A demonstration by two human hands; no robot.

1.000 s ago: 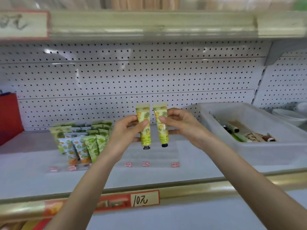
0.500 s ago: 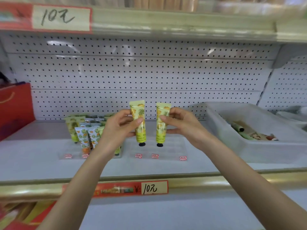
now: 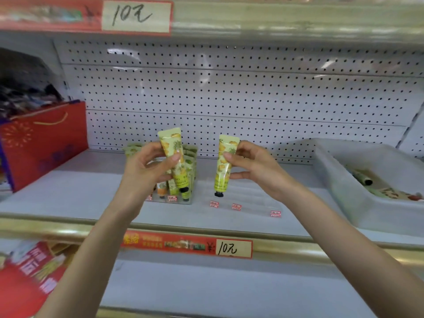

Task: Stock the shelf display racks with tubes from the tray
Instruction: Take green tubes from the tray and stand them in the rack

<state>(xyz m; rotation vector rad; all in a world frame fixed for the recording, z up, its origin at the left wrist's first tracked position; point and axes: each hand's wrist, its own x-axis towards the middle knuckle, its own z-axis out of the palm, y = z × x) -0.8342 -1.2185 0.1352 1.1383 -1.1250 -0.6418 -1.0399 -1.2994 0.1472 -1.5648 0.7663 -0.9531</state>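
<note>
White pegboard (image 3: 229,92) backs a pale shelf (image 3: 80,196). A red gift bag (image 3: 46,143) sits out at nine o'clock. The grey tray (image 3: 339,184) is at three o'clock, with a few spare tubes (image 3: 364,180) lying in it.

From my remote seat I see both hands raised mid-shelf. The left hand (image 3: 146,171) pinches one yellow tube (image 3: 172,143) between thumb and fingers, cap down and tilted, in front of the part-filled rack (image 3: 176,201). The right hand (image 3: 254,166) pinches a second tube (image 3: 223,173), cap down and near upright. Its cap hangs apart from the clear rack (image 3: 250,198), which lies toward five o'clock from it. That rack looks unfilled, though its transparent walls blur and I can't be certain.

To seat the tubes well, I'd first straighten each one to vertical and line its cap over a single slot. Then I'd lower it until the cap bottoms, and only then loosen the pinch. The printed face should point outward, and a slow release should spare the neighbouring tubes a knock.
</note>
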